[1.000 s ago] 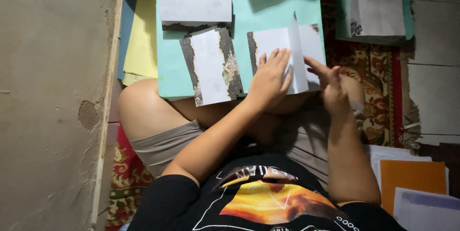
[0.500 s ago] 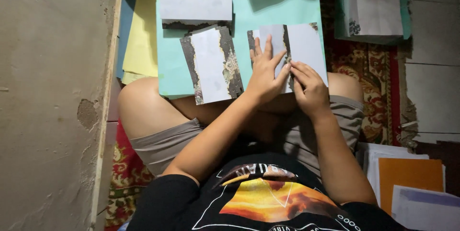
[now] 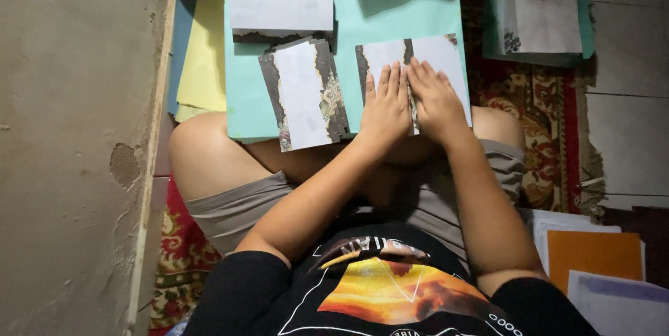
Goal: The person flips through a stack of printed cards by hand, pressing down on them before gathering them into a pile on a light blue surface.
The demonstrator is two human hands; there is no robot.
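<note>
Because both palms lie flat on it, the folded card (image 3: 418, 71) stays pinned against the turquoise sheet (image 3: 397, 12) under it, which rests across the person's lap. The left hand (image 3: 385, 109) covers the card's left half and the right hand (image 3: 439, 102) its right half, fingers stretched out and close together, thumbs meeting near the middle. Neither hand grips anything; they only press down, which looks like a way to flatten a fold, since the white face shows a line running up between the 2 hands.

Just beside it to the left, a stack of similar cards (image 3: 304, 95) lies fanned and slightly tilted, white in the middle with dark flowered edges. Above that, 1 more pile (image 3: 280, 5) lies sideways at the sheet's top corner. A yellow sheet (image 3: 202, 64) sticks out from under the turquoise one by the wall.

Well apart on the right, another white paper (image 3: 540, 22) lies on a green sheet on the tiled floor (image 3: 627, 127). A patterned rug (image 3: 536, 134) lies below, and orange paper (image 3: 592, 256) sits by the right knee.
</note>
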